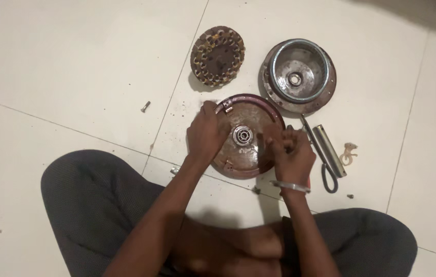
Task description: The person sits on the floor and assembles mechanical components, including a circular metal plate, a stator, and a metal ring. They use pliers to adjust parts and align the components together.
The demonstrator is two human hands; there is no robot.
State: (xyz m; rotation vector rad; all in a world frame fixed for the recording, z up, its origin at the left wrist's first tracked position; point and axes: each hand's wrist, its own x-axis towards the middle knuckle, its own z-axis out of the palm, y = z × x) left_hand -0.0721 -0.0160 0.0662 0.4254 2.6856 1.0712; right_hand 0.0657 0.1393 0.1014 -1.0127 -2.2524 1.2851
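On the pale tiled floor (64,61), going left to right, I see these things:

Floor: smooth, shiny, cream tiles with thin dark lines between them.

Legs: my two knees in dark grey cloth sit low at both sides, and the parts lie between them and past them.

Small bolt (145,106): a short grey metal bolt, alone on the tile, well apart from my left hand.

Rusty disc (218,56): round and flat, brown and rough, with a ring of little holes near its edge. It lies up above my left hand, not touching the plate.

Left hand (206,134): curled down over the left rim of the round plate. The fingers are bent and press on the edge. It grips the rim.

Round plate (247,136): a big, dark reddish-brown metal circle, dull and a bit dusty, flat on the floor in the middle. A shiny silver ring (242,136) with a hole sits at its centre.

Right hand (292,152): closed in a fist, resting at the right side of the plate. I cannot tell what it pinches inside. A thin silver bangle (290,186) goes around the wrist.

Metal bowl (298,74): a round, deep, shiny grey cup with a rusty brown rim, up above the right hand.

Silver tube (329,150): a smooth straight metal rod, lying just beside the right hand.

Screwdriver (316,149): long and thin, with a dark handle, next to the tube.
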